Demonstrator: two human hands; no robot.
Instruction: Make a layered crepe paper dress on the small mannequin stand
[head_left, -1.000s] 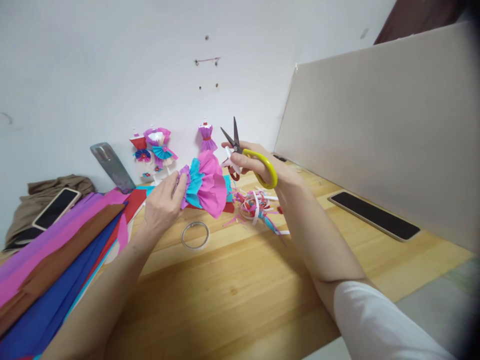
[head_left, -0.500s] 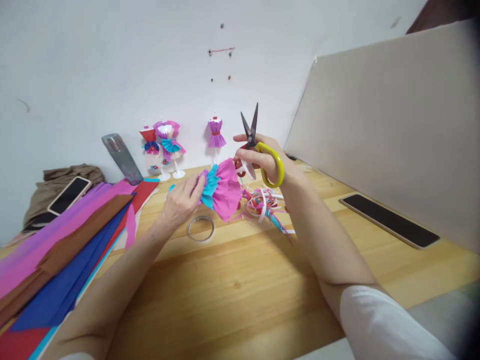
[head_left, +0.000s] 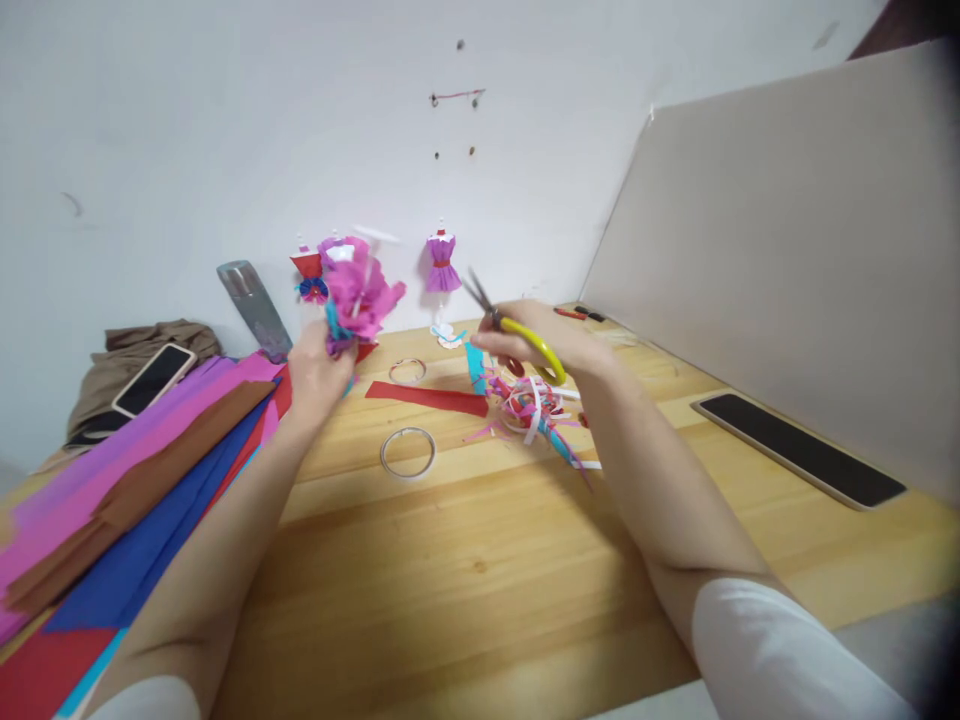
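Observation:
Lifted off the table at the left, my left hand (head_left: 321,368) grips a ruffled pink and turquoise crepe-paper dress (head_left: 364,295), blurred by motion. A pale smeared shape (head_left: 377,235) shows just above its pink edge. My right hand (head_left: 544,335) is wrapped round scissors (head_left: 529,340) with a yellow and red handle. Their dark blades point up and left, closer together than before. Under the right hand lies a tangle of paper scraps (head_left: 529,405). Between my hands, a red paper strip (head_left: 427,398) lies on the wood.
Two tape rings (head_left: 385,455) (head_left: 407,372) lie mid-table. Dressed mini mannequins (head_left: 442,262) stand by the wall. Stacked coloured crepe paper (head_left: 172,480), a phone (head_left: 155,380), brown cloth (head_left: 112,350) and a grey bottle (head_left: 255,308) occupy the left. A dark-faced slab (head_left: 799,450) lies right, beside a pale panel (head_left: 780,260).
My left hand has swung the dress left and turned it ruffle-up, away from the scissors. My right hand has lowered the scissors and brought the blades together. The red strip is now uncovered.

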